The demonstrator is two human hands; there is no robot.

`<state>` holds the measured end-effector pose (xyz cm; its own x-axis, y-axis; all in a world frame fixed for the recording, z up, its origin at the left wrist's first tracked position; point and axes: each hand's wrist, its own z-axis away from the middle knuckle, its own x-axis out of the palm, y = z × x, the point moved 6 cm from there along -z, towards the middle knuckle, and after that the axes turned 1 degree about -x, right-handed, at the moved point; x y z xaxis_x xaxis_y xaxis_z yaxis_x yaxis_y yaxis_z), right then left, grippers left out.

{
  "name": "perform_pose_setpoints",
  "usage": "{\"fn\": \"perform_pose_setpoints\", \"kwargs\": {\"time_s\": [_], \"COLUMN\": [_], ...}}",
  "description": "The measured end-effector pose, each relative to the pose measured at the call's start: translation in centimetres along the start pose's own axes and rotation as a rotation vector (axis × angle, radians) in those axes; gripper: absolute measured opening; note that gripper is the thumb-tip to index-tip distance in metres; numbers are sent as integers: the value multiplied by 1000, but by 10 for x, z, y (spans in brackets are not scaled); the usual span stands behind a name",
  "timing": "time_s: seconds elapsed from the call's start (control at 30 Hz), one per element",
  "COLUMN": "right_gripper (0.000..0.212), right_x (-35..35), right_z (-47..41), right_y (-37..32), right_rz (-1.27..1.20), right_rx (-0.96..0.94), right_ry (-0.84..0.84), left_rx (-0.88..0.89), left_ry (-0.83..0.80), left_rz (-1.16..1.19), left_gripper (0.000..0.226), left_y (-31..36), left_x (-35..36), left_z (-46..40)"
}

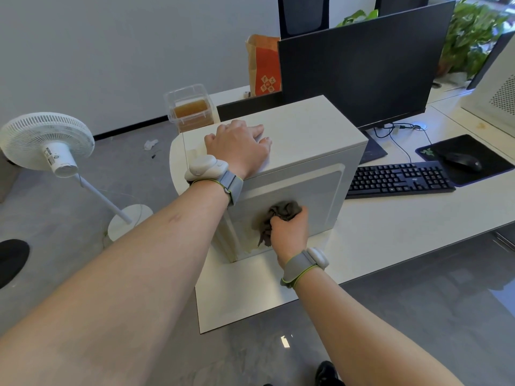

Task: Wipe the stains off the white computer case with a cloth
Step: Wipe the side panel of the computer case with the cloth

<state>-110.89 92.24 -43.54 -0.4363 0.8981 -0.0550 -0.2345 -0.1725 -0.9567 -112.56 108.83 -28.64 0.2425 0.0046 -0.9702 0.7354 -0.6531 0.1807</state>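
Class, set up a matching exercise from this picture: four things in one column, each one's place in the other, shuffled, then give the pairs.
1 cloth
2 left hand
3 mouse
4 fan

A on the black mouse pad
B standing on the floor
C flat on top of the white computer case
D bunched in the right hand against the case's side

Pairs: 1-D, 2-C, 3-A, 4-B

An office: a white desk (390,240) bears a monitor (362,65), keyboard (398,178), mouse (464,161) and computer case (306,140).
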Motion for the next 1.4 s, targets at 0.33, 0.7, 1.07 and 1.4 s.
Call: {"fn": "perform_pose_setpoints", "kwargs": {"time_s": [0.33, 0.7, 1.07, 1.4], "right_gripper": [27, 22, 22, 43], "right_x": [-1, 2, 5, 27], "right_z": [-1, 4, 7, 29], "right_y": [12, 22, 17, -7], "right_rz": [42, 38, -14, 68], "right_rx": [73, 178, 105, -257], "right_ry": [-9, -39, -34, 47], "left_rx": [1, -16, -128, 169], "left_ry": [8, -15, -85, -461], "left_rz": [2, 20, 332, 362], "left_gripper": [39, 44, 50, 53], "left_y": [1, 0, -9, -38], "left_x": [-3, -4, -8, -17], "left_z": [2, 3, -1, 2]}}
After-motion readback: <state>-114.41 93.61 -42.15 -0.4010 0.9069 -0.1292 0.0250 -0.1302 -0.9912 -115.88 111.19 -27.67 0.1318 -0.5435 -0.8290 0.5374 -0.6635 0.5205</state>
